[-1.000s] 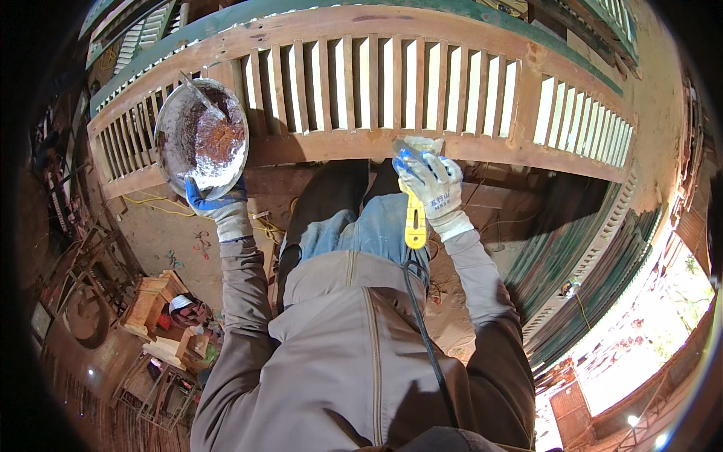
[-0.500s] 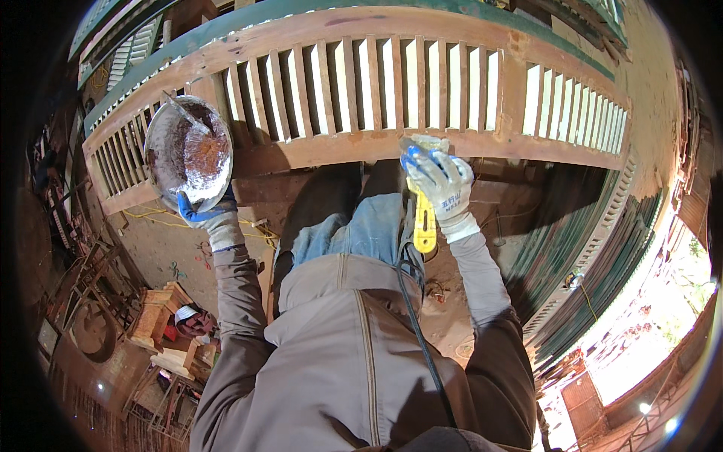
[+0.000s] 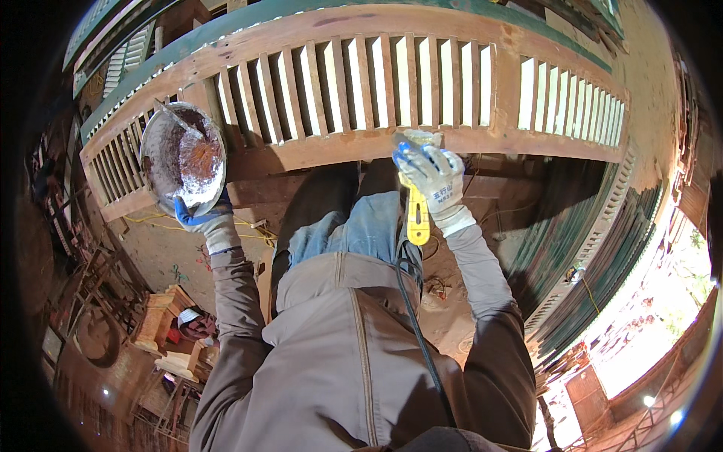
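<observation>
My left hand (image 3: 207, 220), in a grey glove with blue fingers, grips the near rim of a round metal bowl (image 3: 157, 177). White and reddish-brown paste (image 3: 199, 162) coats the bowl's inside, and a flat stick-like tool (image 3: 177, 117) leans in it. My right hand (image 3: 435, 179), gloved alike, is closed on a yellow-handled putty knife (image 3: 417, 218); the handle points back toward me. A pale lump of putty (image 3: 422, 138) shows at its far end, by the near rail of a slatted wooden shutter (image 3: 324, 148). Whether the blade touches the rail, I cannot tell.
Green-painted shutters (image 3: 248, 30) lie behind the wooden one. More green panels (image 3: 602, 248) are stacked at the right. A yellow cord (image 3: 256, 230) runs over the floor below the bowl. At lower left are a wooden box (image 3: 158, 320) and piled scraps.
My right hand and the putty knife have shifted slightly left along the near rail. The bowl in my left hand has moved a little left and toward me.
</observation>
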Demonstrator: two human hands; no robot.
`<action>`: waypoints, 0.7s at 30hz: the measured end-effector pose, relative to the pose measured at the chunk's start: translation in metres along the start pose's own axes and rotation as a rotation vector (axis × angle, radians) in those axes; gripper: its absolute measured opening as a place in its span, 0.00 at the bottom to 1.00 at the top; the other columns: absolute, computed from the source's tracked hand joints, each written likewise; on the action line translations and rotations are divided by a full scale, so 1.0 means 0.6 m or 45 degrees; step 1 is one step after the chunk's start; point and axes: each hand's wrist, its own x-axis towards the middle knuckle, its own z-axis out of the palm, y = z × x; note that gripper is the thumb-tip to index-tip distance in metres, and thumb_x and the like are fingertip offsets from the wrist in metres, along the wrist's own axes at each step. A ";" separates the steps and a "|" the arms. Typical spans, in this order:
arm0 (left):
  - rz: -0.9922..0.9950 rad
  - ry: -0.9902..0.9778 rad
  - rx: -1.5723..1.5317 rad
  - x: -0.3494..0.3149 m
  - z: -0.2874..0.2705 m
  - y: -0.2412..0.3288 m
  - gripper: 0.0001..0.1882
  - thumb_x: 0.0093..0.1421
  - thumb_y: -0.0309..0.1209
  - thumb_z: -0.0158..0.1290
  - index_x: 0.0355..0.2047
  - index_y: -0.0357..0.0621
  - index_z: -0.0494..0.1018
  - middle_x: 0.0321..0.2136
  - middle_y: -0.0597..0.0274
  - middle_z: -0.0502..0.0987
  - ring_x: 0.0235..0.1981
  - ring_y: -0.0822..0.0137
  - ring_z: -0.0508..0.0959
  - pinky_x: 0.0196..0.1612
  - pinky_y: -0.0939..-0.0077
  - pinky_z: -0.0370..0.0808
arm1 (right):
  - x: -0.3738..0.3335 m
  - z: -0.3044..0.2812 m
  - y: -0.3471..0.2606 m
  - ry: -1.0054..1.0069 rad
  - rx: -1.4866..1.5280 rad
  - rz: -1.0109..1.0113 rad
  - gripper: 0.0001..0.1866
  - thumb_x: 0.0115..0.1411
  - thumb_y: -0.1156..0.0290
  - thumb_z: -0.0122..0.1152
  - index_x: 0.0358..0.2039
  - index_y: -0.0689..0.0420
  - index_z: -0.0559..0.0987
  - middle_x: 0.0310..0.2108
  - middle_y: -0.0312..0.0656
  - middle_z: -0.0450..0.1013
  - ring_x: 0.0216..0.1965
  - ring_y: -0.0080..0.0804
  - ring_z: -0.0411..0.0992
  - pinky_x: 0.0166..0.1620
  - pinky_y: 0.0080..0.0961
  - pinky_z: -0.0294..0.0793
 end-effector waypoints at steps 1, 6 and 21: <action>0.209 -0.003 0.217 0.014 -0.027 -0.007 0.36 0.55 0.48 0.53 0.61 0.43 0.66 0.60 0.50 0.69 0.58 0.45 0.69 0.58 0.40 0.70 | -0.001 -0.004 0.001 0.011 0.041 -0.015 0.20 0.53 0.59 0.61 0.47 0.26 0.80 0.55 0.17 0.72 0.57 0.26 0.64 0.59 0.38 0.59; 0.615 0.045 0.606 -0.009 -0.019 -0.022 0.34 0.54 0.46 0.55 0.58 0.42 0.68 0.60 0.50 0.68 0.58 0.46 0.69 0.60 0.41 0.68 | -0.018 -0.030 0.026 0.074 0.011 0.000 0.21 0.49 0.58 0.64 0.47 0.28 0.81 0.51 0.16 0.74 0.51 0.22 0.68 0.57 0.35 0.62; 0.257 -0.072 0.111 0.020 -0.042 -0.020 0.25 0.57 0.36 0.56 0.56 0.51 0.68 0.59 0.52 0.66 0.55 0.47 0.71 0.53 0.42 0.76 | -0.044 -0.012 0.076 0.114 -0.048 0.061 0.21 0.52 0.57 0.65 0.48 0.24 0.80 0.53 0.15 0.72 0.59 0.25 0.62 0.61 0.37 0.58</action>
